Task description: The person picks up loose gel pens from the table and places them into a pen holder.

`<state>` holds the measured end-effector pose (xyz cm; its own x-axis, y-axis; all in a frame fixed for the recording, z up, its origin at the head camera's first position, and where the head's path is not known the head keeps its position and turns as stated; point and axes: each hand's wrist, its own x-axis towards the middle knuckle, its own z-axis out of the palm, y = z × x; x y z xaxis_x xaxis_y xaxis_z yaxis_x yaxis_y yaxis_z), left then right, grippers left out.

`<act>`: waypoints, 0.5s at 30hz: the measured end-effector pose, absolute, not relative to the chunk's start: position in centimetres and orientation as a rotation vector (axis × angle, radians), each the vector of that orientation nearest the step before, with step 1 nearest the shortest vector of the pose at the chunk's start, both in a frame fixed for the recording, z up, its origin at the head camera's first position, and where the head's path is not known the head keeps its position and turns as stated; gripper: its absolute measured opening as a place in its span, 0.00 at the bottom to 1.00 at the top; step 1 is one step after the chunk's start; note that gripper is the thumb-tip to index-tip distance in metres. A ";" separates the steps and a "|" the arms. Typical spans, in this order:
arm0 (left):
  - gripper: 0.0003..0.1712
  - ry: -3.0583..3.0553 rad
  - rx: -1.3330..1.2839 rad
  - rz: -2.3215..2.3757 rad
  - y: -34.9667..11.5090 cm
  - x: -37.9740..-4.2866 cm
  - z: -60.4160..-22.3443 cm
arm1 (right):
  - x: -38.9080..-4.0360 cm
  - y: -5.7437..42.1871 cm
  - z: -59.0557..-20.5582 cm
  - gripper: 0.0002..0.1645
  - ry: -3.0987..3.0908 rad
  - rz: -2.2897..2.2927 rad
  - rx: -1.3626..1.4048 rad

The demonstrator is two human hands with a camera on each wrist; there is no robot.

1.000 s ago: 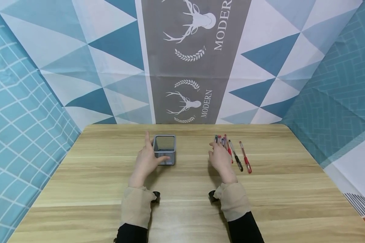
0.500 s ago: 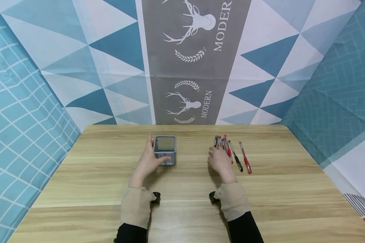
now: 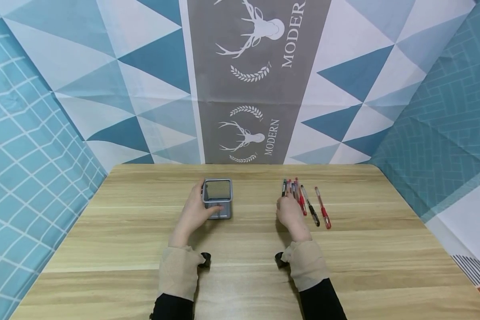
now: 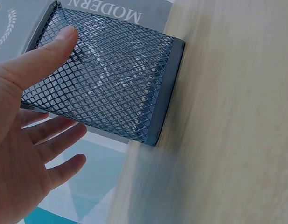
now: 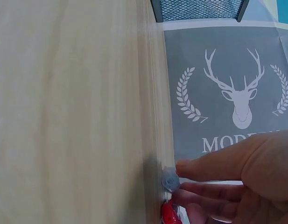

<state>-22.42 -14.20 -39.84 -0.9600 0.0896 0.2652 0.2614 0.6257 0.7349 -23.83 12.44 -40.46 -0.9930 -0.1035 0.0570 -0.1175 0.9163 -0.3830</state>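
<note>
One square, open-topped pen holder of grey metal mesh (image 3: 218,190) stands left of centre on the pale wooden table (image 3: 244,271); its inner mesh walls show through the mouth. To the right lie at least six slim pens (image 3: 310,206) with clear barrels; overlap prevents an exact count. Two, one black-gripped and one red-gripped, lie farthest right.

The left hand (image 3: 193,211) is curved about the holder, the thumb along its near wall and a fingertip at the far left corner. The left wrist view adds the thumb on the mesh and the other fingers loosely bent.

The right hand (image 3: 291,214) hides its fingertips from the head view; the right wrist view shows thumb and finger nearly closed, pinching a translucent grey pen end (image 5: 170,180) beside a red pen end (image 5: 169,213).
</note>
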 end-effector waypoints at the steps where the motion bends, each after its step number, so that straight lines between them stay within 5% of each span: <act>1: 0.58 -2.644 -0.290 -1.246 -14.2 -22.4 -39.9 | -23.9 12.4 -40.4 0.08 -3.044 0.616 0.182; 6: 0.58 -2.625 -0.309 -1.258 -14.2 -22.5 -39.9 | -24.0 12.4 -40.4 0.04 -3.073 0.613 0.186; 15: 0.57 -2.616 -0.315 -1.278 -14.2 -22.4 -39.9 | -23.7 12.2 -40.3 0.16 -3.139 0.588 0.182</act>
